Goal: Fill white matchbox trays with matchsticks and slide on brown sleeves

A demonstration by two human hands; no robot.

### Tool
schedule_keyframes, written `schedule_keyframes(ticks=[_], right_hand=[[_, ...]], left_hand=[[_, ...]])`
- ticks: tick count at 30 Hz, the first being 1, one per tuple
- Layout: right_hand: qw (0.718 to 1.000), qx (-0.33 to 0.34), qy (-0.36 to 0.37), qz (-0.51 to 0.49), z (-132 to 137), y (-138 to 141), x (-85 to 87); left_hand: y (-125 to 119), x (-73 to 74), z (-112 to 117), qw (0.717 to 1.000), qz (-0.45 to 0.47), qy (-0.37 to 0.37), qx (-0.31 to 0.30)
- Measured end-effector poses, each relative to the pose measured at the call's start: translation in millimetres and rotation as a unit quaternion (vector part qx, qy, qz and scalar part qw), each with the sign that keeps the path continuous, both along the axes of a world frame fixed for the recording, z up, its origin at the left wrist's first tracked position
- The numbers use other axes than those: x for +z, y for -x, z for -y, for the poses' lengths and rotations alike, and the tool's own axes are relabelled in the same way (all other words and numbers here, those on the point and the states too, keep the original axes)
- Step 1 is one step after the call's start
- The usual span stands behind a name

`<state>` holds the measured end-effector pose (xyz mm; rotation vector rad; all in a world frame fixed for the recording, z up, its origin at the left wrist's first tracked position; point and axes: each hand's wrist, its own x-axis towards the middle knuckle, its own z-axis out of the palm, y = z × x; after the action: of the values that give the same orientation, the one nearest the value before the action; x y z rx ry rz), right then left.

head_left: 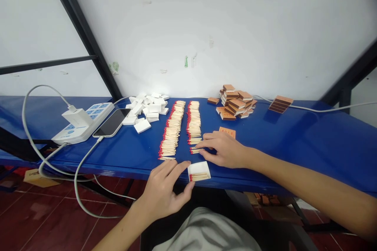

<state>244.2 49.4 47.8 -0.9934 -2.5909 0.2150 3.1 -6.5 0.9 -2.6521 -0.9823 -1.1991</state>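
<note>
My left hand (165, 188) grips a small white matchbox tray (198, 167) by its left end, between thumb and fingers, at the front edge of the blue table. Some red-tipped matches (200, 176) lie along the tray's near side. Just above it, my right hand (225, 150) has thumb and forefinger closed on a few loose matches (193, 150). These lie at the near end of the right row of matches (193, 121). A longer left row of matches (171, 131) runs beside it, red heads to the left. An orange matchbox sleeve (228, 131) is partly hidden behind my right hand.
White trays (147, 108) are heaped at the back left, beside a phone (112, 122) and a power strip (97, 115) with cables. Orange matchboxes (237, 102) are piled at the back right. Farther right, another matchbox group (280, 104) stands near a white cable.
</note>
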Motion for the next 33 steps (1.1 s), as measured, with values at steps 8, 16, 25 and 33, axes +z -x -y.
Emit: schedule_keyframes(ticks=[8, 16, 25, 33], right_hand=[[1.0, -0.015, 0.003, -0.001, -0.2, 0.5, 0.8], [1.0, -0.017, -0.011, -0.01, 0.0, -0.4, -0.4], [0.999, -0.032, -0.011, 0.026, -1.4, -1.6, -0.1], [0.999, -0.035, -0.003, 0.016, 0.1, -0.4, 1.1]], left_hand=[[1.0, -1.7, -0.4, 1.0, 0.003, 0.003, -0.004], [-0.3, -0.8, 0.2, 1.0, 0.005, 0.002, -0.005], [0.2, -1.0, -0.5, 1.0, 0.006, 0.003, -0.007], [0.2, -1.3, 0.2, 1.0, 0.005, 0.004, -0.009]])
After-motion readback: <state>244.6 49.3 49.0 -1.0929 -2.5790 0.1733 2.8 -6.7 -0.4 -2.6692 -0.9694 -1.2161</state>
